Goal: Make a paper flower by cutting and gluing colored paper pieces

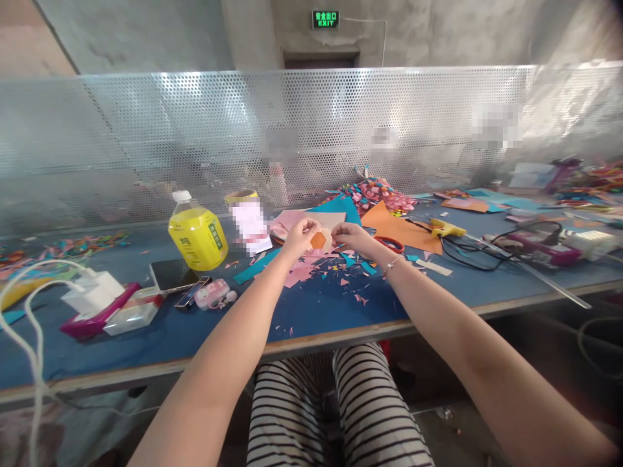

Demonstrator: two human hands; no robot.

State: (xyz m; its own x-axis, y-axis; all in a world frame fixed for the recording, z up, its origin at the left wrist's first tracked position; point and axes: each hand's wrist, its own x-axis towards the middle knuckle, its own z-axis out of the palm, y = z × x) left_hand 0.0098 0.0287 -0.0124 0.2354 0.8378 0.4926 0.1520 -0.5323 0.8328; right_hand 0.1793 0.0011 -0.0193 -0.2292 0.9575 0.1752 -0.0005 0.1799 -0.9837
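L hand (298,239) has fingers nearly together, pinching small orange paper piece (318,240), approx. mid-scene over blue desk (331,318), just far of loose pink scraps (298,275). R hand (353,236): fingers curled in at piece's right side; can't tell if they grip. Prob. best w/ light pinch, edges flat, no creasing. Exact fingertip contact unclear; paper's underside hidden; stuff behind perforated screen (204,130) blurred.

Glare flecks a perforated metal screen (233,139) behind a blue workbench (316,318) under soft, hazy light.

A green exit sign (326,19) glows above; shadow fills the space below the bench. Wide-angle distortion stretches the forearms (243,318), the left hand (299,239) and right hand (354,237) lack crisp detail, the far right blurs, and pixelated blocks cover patches of screen.
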